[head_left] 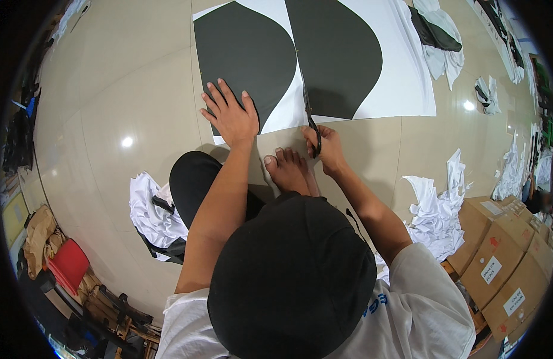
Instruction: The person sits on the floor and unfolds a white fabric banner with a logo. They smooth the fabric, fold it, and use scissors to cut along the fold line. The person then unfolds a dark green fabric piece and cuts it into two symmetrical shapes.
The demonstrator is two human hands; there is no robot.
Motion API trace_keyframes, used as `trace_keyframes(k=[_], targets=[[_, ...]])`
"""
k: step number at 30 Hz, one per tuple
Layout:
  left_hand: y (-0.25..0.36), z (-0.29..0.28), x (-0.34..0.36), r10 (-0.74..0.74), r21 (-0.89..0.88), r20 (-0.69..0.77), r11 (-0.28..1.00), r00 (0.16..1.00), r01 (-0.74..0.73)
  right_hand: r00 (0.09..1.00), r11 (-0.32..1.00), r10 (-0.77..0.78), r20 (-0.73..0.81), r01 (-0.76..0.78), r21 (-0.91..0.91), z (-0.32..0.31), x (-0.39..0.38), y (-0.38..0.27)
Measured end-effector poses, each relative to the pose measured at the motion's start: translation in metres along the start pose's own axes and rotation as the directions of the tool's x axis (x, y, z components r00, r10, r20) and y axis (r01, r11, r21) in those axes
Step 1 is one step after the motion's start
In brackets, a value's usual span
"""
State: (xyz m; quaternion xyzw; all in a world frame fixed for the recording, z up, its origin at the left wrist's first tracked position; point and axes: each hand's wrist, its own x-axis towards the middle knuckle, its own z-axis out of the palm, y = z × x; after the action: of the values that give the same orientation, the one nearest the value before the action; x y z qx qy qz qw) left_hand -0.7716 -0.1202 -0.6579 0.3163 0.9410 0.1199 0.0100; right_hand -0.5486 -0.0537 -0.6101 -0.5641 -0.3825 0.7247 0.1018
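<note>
A white sheet, of cloth or paper, lies flat on the floor, bearing two large dark grey curved shapes. My left hand rests palm down with fingers spread on the lower part of the left dark shape. My right hand grips the black handles of a pair of scissors. Their blades reach up from the sheet's near edge between the two shapes, along the left side of the right dark shape. A slit seems to run beyond the tips, but its extent is unclear.
My bare foot is on the tiled floor between my arms. White scraps fill a dark container at left; more scraps lie at right beside stacked cardboard boxes. A red chair-like object stands at lower left. Dark-and-white cloth pieces lie at upper right.
</note>
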Motion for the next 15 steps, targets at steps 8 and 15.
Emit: trace_keyframes(k=[8, 15], targets=[[0.0009, -0.0011, 0.0003, 0.001, 0.009, 0.01, 1.0, 1.0, -0.001, 1.0, 0.999, -0.019, 0.006, 0.019, 0.029, -0.0005, 0.0022, 0.0022], [-0.0007, 0.0006, 0.0, 0.015, 0.017, -0.007, 1.0, 1.0, -0.015, 1.0, 1.0, -0.03, 0.001, 0.03, -0.003, -0.0024, 0.0048, 0.0085]])
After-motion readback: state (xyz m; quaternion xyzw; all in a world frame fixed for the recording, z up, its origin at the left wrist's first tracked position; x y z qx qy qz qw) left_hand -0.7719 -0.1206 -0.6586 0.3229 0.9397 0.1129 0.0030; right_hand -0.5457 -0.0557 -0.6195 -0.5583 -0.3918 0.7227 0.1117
